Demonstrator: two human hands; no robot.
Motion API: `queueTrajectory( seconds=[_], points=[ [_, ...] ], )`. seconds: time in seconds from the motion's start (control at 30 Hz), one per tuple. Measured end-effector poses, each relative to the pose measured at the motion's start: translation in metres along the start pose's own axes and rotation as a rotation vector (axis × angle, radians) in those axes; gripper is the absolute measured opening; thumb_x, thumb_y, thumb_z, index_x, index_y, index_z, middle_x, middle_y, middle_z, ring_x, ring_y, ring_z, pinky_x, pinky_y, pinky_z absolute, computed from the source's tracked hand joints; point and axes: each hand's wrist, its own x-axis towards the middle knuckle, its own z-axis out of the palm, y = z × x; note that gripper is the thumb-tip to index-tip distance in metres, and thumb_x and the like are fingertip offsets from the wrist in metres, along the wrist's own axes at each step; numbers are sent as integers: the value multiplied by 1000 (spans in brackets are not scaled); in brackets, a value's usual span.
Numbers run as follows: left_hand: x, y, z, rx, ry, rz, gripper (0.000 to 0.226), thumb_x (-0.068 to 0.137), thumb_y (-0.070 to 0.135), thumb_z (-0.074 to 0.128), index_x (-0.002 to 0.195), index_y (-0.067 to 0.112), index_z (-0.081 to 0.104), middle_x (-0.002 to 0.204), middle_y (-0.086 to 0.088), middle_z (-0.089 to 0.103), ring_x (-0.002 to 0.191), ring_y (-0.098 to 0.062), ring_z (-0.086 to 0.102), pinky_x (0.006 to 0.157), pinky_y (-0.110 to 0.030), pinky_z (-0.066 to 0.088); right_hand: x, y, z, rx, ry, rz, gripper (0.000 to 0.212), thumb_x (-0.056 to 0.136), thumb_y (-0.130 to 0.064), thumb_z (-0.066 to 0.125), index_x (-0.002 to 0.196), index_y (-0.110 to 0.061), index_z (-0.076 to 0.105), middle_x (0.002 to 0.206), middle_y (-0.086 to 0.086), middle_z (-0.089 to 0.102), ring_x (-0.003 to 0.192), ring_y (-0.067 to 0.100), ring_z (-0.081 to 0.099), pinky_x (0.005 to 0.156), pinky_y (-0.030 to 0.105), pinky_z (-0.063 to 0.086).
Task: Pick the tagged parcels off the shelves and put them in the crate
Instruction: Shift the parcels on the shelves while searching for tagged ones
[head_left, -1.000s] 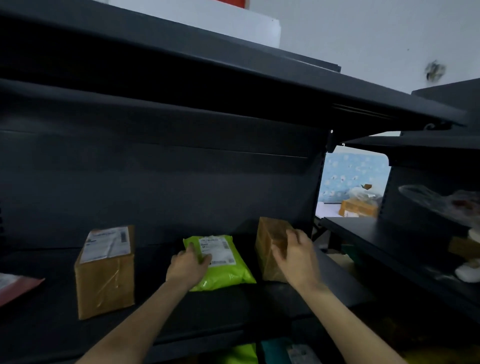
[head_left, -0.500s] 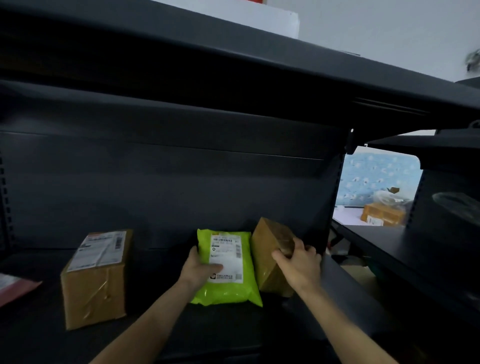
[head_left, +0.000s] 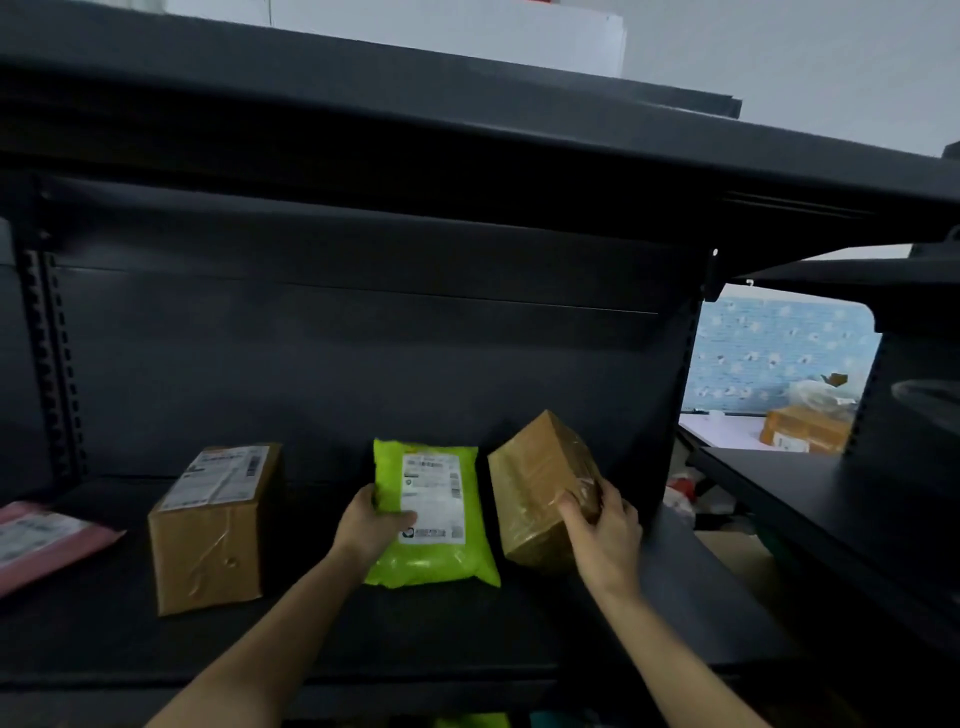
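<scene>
Holding green mailer (head_left: 434, 519) — left grip (head_left: 371, 522), box (head_left: 540, 483) — right grip (head_left: 605, 535)

- Dark grey metal shelf (head_left: 467, 623): matt, smooth paint.
- Lime-green plastic mailer bag (head_left: 431, 564): glossy, smooth; matt white paper label.
- Tilted brown cardboard box (head_left: 535, 483) near the shelf's right edge: shiny clear tape wrap.
- Upright brown cardboard box (head_left: 208, 551) leftward: wrinkled glossy tape.
- Pink plastic mailer (head_left: 41, 540), left edge: slight sheen.

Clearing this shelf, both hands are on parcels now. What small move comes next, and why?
Probably lift both parcels off the shelf and draw them back: the left hand pinches the green mailer bag by its left edge, and the right hand grips the tilted brown box.
</scene>
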Motion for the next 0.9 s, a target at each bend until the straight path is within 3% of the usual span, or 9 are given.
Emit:
queueTrajectory(
  seconds=[0.1,0.2,0.27,0.37,0.57,0.67,0.73,0.83,0.9],
  points=[
    [-7,4,-5,384,51,8,88,73,32,73,143,0,31,142,-23,42,132,-37,39,109,-40,34,1,6,-2,160,-24,89,54,85,-39,61,131,-13,48,129,18,49,119,35,46,102,43,39],
    [-21,10,8,581,184,271,64,87,26,60,142,3,35,146,-17,38,135,-31,33,112,-36,28,-1,9,-3,390,-25,211,29,87,-35,60,109,-16,57,114,10,60,97,22,55,85,34,43],
    [-30,14,25,594,116,403,53,90,23,57,137,4,43,144,-14,42,134,-28,36,110,-31,29,0,12,-3,451,-27,273,26,88,-35,59,105,-15,58,108,8,61,90,20,55,78,30,39],
    [-39,14,50,688,-52,439,51,94,27,49,140,9,40,149,-9,36,138,-23,31,113,-26,23,4,19,-7,384,-47,329,37,91,-38,53,114,-10,59,113,12,60,104,29,56,85,33,42],
    [-41,-2,50,912,-73,437,52,95,35,44,143,17,34,149,-4,32,138,-22,27,113,-31,21,10,24,-20,9,-81,169,44,95,-38,46,122,-4,55,123,20,57,115,36,52,97,41,42],
    [-37,-8,41,981,-36,478,52,94,36,44,142,19,34,147,-2,34,137,-21,28,113,-30,21,3,11,-19,-447,39,-126,50,91,-45,48,128,-11,51,129,20,51,119,36,45,99,39,37],
    [-36,-10,36,995,-30,490,52,94,36,43,143,21,33,148,-1,34,138,-20,27,114,-30,20,-6,-4,-9,-681,14,-328,60,87,-56,47,132,-16,49,136,18,46,124,34,41,105,40,31],
    [-34,-13,32,1005,-38,503,52,94,35,43,144,22,32,149,-1,32,139,-19,25,114,-30,18,-12,-19,8,-902,-228,-294,82,77,-74,39,143,-26,30,151,13,26,137,34,22,111,53,14],
    [-33,-14,29,998,-46,499,52,94,34,43,144,23,32,150,-2,31,140,-19,24,115,-30,17,-9,-22,12,-962,-299,-219,84,76,-73,43,144,-29,24,151,13,24,137,36,19,107,61,13]
  ],
)
